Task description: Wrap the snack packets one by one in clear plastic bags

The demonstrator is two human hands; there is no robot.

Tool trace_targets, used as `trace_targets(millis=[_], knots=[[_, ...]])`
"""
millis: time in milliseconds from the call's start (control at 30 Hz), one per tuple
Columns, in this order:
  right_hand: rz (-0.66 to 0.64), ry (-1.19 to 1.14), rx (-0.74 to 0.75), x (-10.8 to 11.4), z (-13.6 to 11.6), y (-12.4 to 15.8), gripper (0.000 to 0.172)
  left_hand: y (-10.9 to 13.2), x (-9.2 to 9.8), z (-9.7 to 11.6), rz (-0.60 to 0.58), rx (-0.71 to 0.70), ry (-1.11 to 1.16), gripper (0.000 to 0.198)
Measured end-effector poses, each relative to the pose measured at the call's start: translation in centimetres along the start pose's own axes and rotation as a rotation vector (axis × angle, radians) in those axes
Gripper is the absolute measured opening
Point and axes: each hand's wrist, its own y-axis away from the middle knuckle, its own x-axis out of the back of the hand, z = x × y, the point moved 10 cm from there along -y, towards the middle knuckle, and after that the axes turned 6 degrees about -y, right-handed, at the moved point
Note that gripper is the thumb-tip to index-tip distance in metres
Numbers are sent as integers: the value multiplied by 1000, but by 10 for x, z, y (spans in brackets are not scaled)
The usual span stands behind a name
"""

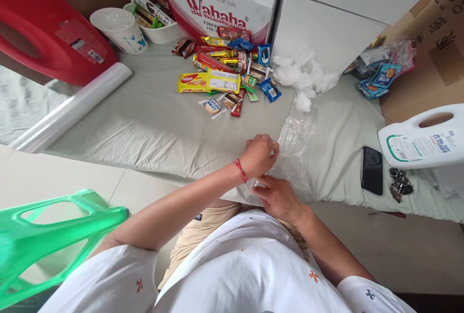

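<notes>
My left hand [259, 155], with a red string round the wrist, is closed in a pinch on the edge of a clear plastic bag [294, 145] lying on the pale sheet. Just below it, my right hand [278, 198] grips the same bag's near edge with curled fingers. A pile of wrapped snacks [226, 69], with yellow wafer packs at its front, lies farther back on the sheet, out of reach of both hands.
A Wahaha carton [217, 4] and white boxes stand behind the snacks. Crumpled plastic [300, 76], a black phone [371, 170], keys [399, 185] and a white jug [424, 139] lie right. A film roll [72, 107], white cup [119, 28], red object and green stool [54, 231] are left.
</notes>
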Motion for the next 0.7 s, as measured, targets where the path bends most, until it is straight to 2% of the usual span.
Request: trace_targets(millis=[67,133,233,333,500,700], knots=[[126,-42,11,9,-1,4,29,1,19,-19,157,43,211,16],[240,-82,3,14,1,10,33,7,30,-49,266,169,489,15],[369,-100,-1,17,2,21,38,24,22,-94,306,437,959,17],[442,-98,-5,15,3,30,40,34,17,-117,322,575,1270,19],[479,-86,-7,16,6,31,39,31,28,-142,358,633,1419,14],[489,-63,-41,25,18,21,36,42,58,-173,513,658,1303,16]])
